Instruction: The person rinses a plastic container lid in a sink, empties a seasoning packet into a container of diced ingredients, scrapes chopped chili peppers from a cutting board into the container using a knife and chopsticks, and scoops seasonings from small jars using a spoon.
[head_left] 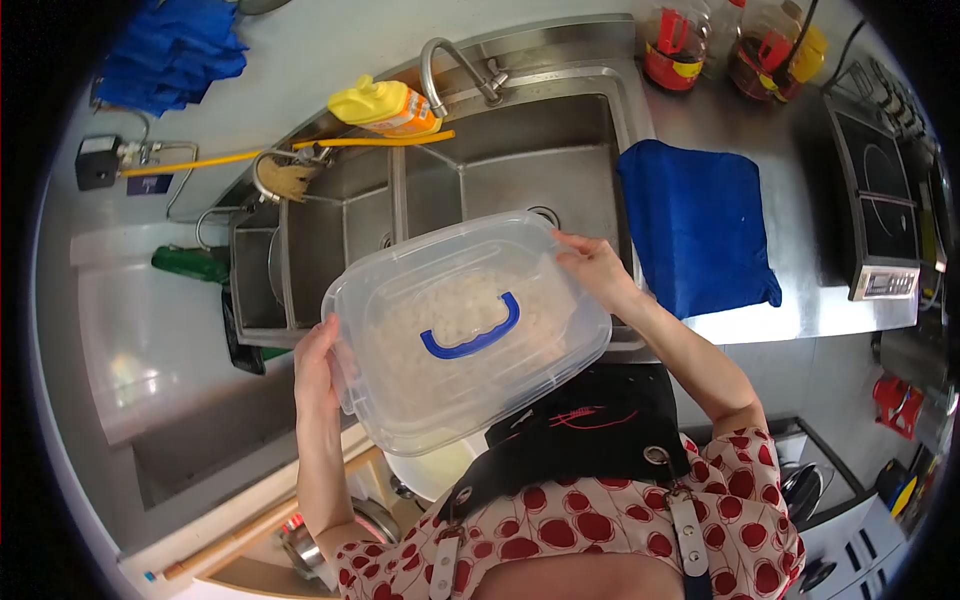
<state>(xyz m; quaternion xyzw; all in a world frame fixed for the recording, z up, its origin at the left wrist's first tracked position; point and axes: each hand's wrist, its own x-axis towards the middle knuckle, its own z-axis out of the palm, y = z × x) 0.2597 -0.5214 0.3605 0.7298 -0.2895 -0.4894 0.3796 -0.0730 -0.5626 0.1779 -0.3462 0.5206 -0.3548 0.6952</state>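
A clear plastic box (400, 400) with a lid and a blue handle (472, 340) is held up in front of my body, over the sink's front edge. Something pale and lumpy shows through the lid. My left hand (317, 352) grips the box's left end, fingers along its side. At the upper right corner, my right hand (592, 268) holds the rim, with its fingers partly over the edge. The box is tilted a little, its right end farther from me.
Behind the box lies a steel double sink (540, 150) with a faucet (435, 75). A yellow bottle (385, 107) stands at its back edge. To the right are a blue cloth (697, 225), sauce bottles (675, 50) and a cooker (885, 200). A white bowl (435, 472) sits below the box.
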